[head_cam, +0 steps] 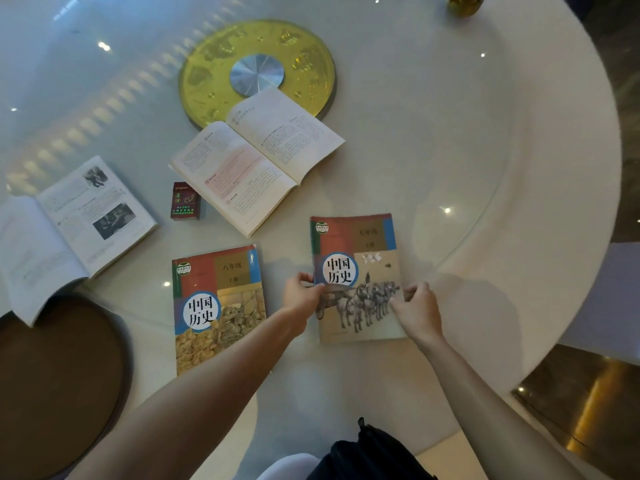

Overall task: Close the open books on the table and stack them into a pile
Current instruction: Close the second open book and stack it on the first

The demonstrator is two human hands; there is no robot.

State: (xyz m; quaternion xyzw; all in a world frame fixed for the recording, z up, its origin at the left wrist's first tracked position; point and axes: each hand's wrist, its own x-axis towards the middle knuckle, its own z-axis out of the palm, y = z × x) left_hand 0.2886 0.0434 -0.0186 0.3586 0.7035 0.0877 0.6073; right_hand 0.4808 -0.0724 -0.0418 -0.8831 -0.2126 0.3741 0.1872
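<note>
A closed history book with horses on its cover [356,244] lies at the front right of the round white table [467,150]. My left hand [299,295] grips its left edge and my right hand [417,306] grips its right edge. A second closed history book [216,306] lies to its left, apart from it. One open book [256,157] lies face up behind them, near the table's middle. Another open book [69,230] lies at the far left, overhanging the table edge.
A small red box [185,201] stands between the two open books. A gold disc with a silver hub [258,71] sits at the table's centre. A brown round seat [59,382] is below left. A dark bag [367,455] is on my lap.
</note>
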